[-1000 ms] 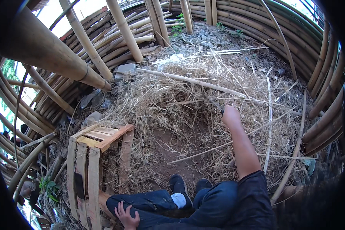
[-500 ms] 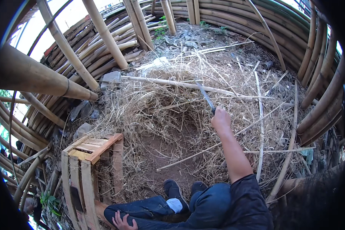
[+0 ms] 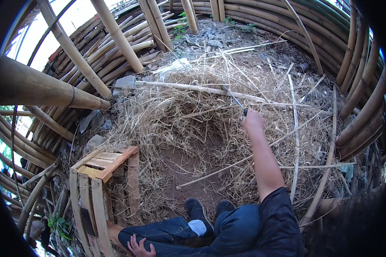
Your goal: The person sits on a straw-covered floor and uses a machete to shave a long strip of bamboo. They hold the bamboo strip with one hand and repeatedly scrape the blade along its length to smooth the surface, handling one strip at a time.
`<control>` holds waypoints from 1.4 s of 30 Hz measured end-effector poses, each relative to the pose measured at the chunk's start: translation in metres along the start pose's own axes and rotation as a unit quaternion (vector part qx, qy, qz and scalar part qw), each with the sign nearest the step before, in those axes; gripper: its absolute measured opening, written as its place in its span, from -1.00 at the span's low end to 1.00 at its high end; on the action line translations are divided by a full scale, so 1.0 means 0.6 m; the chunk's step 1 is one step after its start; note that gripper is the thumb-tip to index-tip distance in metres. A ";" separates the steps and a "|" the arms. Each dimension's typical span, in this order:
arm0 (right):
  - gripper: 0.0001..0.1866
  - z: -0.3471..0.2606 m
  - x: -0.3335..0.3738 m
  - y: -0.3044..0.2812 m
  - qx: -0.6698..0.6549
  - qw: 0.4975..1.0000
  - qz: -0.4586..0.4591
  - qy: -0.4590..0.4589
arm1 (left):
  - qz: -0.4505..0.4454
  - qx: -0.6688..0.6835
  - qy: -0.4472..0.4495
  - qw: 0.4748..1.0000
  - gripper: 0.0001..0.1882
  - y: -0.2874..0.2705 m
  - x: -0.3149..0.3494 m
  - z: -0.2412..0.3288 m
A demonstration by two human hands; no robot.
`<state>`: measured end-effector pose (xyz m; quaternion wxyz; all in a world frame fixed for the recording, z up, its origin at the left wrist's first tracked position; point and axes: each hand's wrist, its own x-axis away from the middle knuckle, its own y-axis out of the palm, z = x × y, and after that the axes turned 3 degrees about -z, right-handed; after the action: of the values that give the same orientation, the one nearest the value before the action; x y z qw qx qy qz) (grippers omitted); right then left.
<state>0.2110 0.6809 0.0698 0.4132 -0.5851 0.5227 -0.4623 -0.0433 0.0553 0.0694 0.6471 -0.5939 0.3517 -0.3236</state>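
My right hand point(image 3: 254, 120) is closed round the dark handle of a long-bladed knife point(image 3: 234, 97), arm stretched forward. The blade points away and to the left, its tip close to a pale bamboo pole point(image 3: 193, 87) lying across the heap of dry shavings point(image 3: 171, 115). Whether blade and pole touch, I cannot tell. Down at the lower left, my left hand point(image 3: 140, 246) lies on my thigh with its fingers spread, holding nothing.
A slatted wooden crate point(image 3: 99, 171) stands left of my legs. Thin bamboo strips point(image 3: 244, 160) lie over the shavings and bare soil. Thick bamboo poles point(image 3: 51, 85) lean in from the left; stacked bamboo point(image 3: 278, 25) curves round the back and right. A grey block point(image 3: 124, 82) touches the pole's left end.
My right hand has moved a little forward and to the right with the knife. The blade has turned, showing narrower now. My left hand stays on the thigh.
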 end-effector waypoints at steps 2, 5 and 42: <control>-0.73 0.016 -0.020 -0.012 -0.034 0.999 -0.014 -0.005 | -0.011 0.002 -0.004 1.000 -0.63 -0.003 0.000 0.001; -0.57 0.050 -0.053 -0.028 -0.122 0.991 -0.058 0.006 | -0.021 0.009 -0.005 1.000 -0.62 -0.011 -0.007 0.007; -0.56 0.087 -0.037 -0.177 0.066 0.979 -0.161 -0.110 | -0.061 0.022 -0.055 0.996 -0.59 0.019 0.012 -0.014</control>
<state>0.2859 0.7147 0.1582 0.4264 -0.6802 0.3410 -0.4891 -0.0465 0.0455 0.0571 0.6573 -0.6168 0.2719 -0.3371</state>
